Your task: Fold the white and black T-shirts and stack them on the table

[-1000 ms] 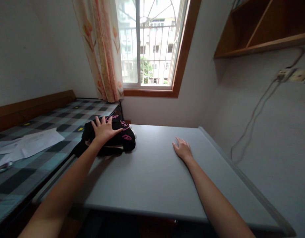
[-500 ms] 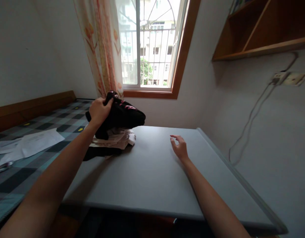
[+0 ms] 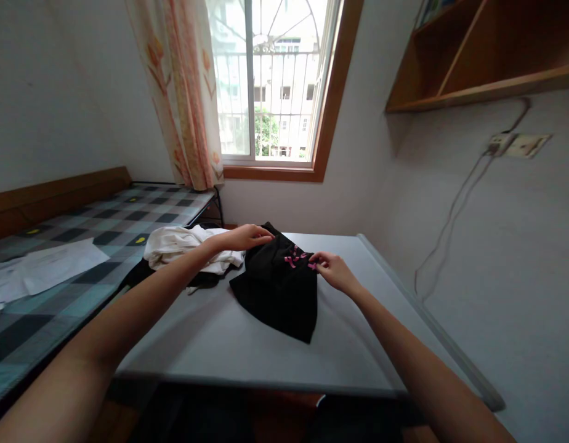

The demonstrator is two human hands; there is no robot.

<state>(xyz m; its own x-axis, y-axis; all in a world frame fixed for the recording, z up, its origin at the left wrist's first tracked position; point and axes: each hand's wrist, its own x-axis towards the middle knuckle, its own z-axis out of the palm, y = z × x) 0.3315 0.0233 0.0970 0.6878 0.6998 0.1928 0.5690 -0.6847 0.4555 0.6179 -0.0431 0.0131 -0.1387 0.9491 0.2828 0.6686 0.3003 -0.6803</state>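
A black garment [image 3: 278, 289] with a pink print lies on the grey-white table, its lower edge flaring towards me. I cannot tell its exact kind. My left hand [image 3: 250, 236] comes over from the left and closes on the upper left part of the cloth. At the upper right edge, beside the pink print, my right hand [image 3: 333, 269] pinches the fabric between thumb and fingers. Just left of the garment, under my left forearm, sits a crumpled heap of white clothing [image 3: 171, 245] with dark cloth around it.
The table [image 3: 210, 351] stands against the right wall, below a wooden shelf [image 3: 455, 92]. Left of it is a bed with a checked cover [image 3: 173, 206] and papers [image 3: 65, 264]. A cable [image 3: 446, 221] hangs from the wall socket.
My left hand has brought the black garment from above the pile down onto the table, to the right. My right hand, free before, now grips its right edge.
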